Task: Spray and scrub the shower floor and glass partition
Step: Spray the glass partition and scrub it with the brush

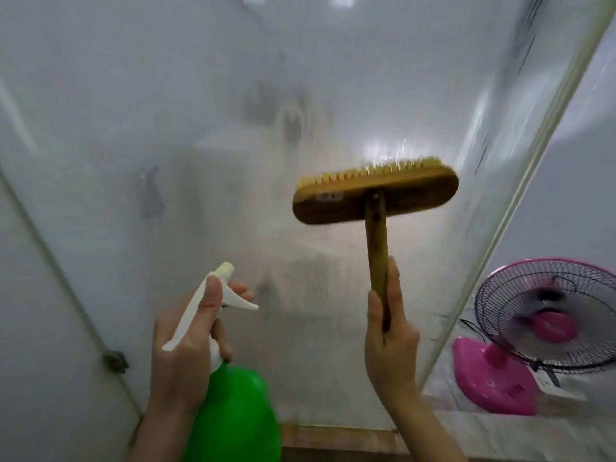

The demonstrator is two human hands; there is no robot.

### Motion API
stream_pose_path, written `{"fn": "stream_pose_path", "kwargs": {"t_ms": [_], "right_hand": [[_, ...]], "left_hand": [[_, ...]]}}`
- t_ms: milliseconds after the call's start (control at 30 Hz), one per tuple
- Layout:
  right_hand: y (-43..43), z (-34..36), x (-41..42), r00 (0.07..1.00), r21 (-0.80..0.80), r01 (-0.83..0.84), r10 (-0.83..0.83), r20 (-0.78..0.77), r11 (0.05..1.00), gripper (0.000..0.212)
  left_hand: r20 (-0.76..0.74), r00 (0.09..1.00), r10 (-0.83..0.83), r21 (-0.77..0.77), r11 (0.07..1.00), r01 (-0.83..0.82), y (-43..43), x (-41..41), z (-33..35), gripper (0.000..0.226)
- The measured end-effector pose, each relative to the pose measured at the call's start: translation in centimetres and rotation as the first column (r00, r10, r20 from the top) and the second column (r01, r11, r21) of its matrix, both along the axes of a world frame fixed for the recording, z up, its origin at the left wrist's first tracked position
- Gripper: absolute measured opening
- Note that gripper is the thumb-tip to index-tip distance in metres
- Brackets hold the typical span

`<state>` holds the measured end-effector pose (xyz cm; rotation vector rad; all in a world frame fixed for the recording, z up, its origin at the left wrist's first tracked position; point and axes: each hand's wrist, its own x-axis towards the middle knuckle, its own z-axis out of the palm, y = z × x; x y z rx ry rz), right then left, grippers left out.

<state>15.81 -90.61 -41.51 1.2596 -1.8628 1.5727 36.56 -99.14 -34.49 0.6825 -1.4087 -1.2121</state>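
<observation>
From the head camera, the glass partition (140, 95) filled most of the view, fogged and streaked. The scrub brush (375, 198) was pressed bristles-first against it, near its right-hand frame (520, 195). The right hand (390, 341) was wrapped around the lower end of the wooden handle (376, 248), fingers curled and thumb lying up along the shaft. The left hand (186, 345) gripped the neck of the green spray bottle (240, 411) in front of the partition's lower middle. Its white nozzle pointed at the glass, and fingertips showed by the trigger (240, 303). The shower floor was out of view.

The likeliest trouble was the brush. It was held far down the handle by one hand on wet glass, so the head could skid sideways and knock its wooden block against the frame. A damp handle could also twist in the grip.

A pink fan (546, 318) stood just beyond the partition's right edge. Any spray or flicked water passing that edge would land on an electrical appliance. An accidental squeeze of the trigger while scrubbing would waste cleaner on glass that already looked wet. The blur on the brush hinted at brisk strokes, which raised each of these risks.
</observation>
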Motion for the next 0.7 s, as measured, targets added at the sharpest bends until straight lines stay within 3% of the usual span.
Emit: {"fn": "stream_pose_path", "kwargs": {"t_ms": [100, 133, 233, 333, 433, 567, 700], "right_hand": [[4.1, -2.2, 2.8, 0.959, 0.178, 0.015, -0.064, 0.276, 0.984, 0.048], [4.2, -0.6, 3.3, 0.952, 0.188, 0.022, -0.078, 0.297, 0.982, 0.048], [1.2, 8.2, 3.1, 0.97, 0.023, -0.081, 0.074, 0.231, 0.996, 0.047], [-1.1, 16.7, 1.6, 0.985, -0.079, -0.066, 0.078, 0.157, 0.995, 0.05], [2.5, 16.2, 2.0, 0.975, 0.063, -0.024, 0.009, 0.223, 0.998, 0.049], [7.9, 15.8, 4.1, 0.893, 0.256, -0.082, -0.044, 0.449, 0.963, 0.048], [3.1, 27.9, 3.0, 0.958, 0.198, -0.093, 0.034, 0.285, 0.976, 0.052]], "left_hand": [[0.038, 0.999, 0.007, 0.037, 0.999, -0.008, 0.7, 0.1, 4.0, 0.034], [0.056, 0.998, 0.01, 0.05, 0.999, -0.013, 1.0, 0.1, 5.1, 0.034], [0.112, 0.994, 0.015, 0.051, 0.998, -0.021, 1.8, 0.3, 8.2, 0.037], [0.153, 0.988, 0.035, 0.065, 0.997, -0.046, 2.7, 0.6, 11.9, 0.04], [0.148, 0.988, 0.05, 0.114, 0.991, -0.068, 3.9, 0.9, 16.1, 0.037], [0.177, 0.981, 0.075, 0.156, 0.982, -0.103, 5.0, 1.3, 21.5, 0.044], [0.217, 0.974, 0.066, 0.169, 0.98, -0.104, 5.6, 1.6, 26.4, 0.048]]}}
